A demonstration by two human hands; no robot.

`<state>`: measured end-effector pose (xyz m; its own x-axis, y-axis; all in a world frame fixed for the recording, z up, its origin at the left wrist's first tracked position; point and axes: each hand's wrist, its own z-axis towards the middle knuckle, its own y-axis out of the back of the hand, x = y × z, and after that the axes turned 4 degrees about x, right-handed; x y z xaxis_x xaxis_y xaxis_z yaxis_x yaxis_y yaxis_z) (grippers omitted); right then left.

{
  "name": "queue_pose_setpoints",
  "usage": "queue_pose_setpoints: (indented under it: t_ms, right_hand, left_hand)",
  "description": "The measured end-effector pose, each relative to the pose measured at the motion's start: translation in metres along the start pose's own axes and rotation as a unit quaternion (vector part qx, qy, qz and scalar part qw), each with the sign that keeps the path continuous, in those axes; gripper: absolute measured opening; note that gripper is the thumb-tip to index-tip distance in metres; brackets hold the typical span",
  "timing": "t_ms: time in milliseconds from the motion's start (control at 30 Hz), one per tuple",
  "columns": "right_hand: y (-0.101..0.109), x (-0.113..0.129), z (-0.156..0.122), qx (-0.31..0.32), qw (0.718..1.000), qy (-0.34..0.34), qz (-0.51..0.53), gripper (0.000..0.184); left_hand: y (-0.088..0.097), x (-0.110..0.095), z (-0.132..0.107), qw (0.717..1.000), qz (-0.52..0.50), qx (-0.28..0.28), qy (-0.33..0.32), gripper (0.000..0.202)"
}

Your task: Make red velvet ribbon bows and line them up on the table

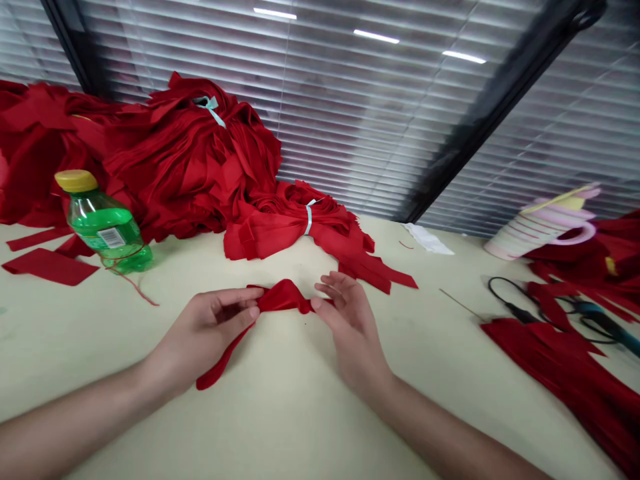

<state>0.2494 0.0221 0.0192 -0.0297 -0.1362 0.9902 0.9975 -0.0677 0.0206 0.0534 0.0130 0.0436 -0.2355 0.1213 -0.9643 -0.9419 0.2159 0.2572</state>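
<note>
A short red fabric strip [284,295] lies across the table in front of me, its middle raised in a hump. My left hand [213,327] pinches its left part between thumb and fingers. From under that hand a rounded tail of the strip hangs toward me. On the other side is my right hand [347,317], fingers spread and lightly curled, the thumb tip against the strip's right end. Part of that end is hidden behind the thumb. Just beyond my hands sits a bundle of red fabric pieces [290,223] tied with a pale blue band [309,217].
A larger red fabric heap [195,153] is piled against the blinds [340,100]. At left stands a green bottle [110,233] with a yellow cap. Toward the right are a striped mug [535,230], a black cable [515,308] and more red fabric [555,373].
</note>
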Motion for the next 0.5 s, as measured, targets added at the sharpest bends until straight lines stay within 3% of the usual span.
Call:
queue_pose_setpoints:
  t_ms: [167, 300, 400, 500]
  right_hand:
    - [-0.016, 0.011, -0.019, 0.167, 0.981, -0.090, 0.051, 0.027]
    - [-0.020, 0.014, -0.024, 0.175, 0.965, -0.129, 0.149, 0.024]
    - [-0.016, 0.012, -0.021, 0.198, 0.956, -0.136, 0.169, 0.023]
    - [-0.014, 0.010, -0.019, 0.220, 0.947, -0.143, 0.184, 0.022]
  left_hand:
    - [-0.002, -0.001, 0.000, 0.995, -0.086, 0.036, 0.043, 0.043]
    - [-0.004, 0.000, -0.005, 0.973, -0.202, 0.084, 0.079, 0.047]
    - [-0.003, 0.000, -0.004, 0.935, -0.287, 0.138, 0.153, 0.031]
    - [-0.002, 0.000, -0.002, 0.910, -0.321, 0.199, 0.170, 0.019]
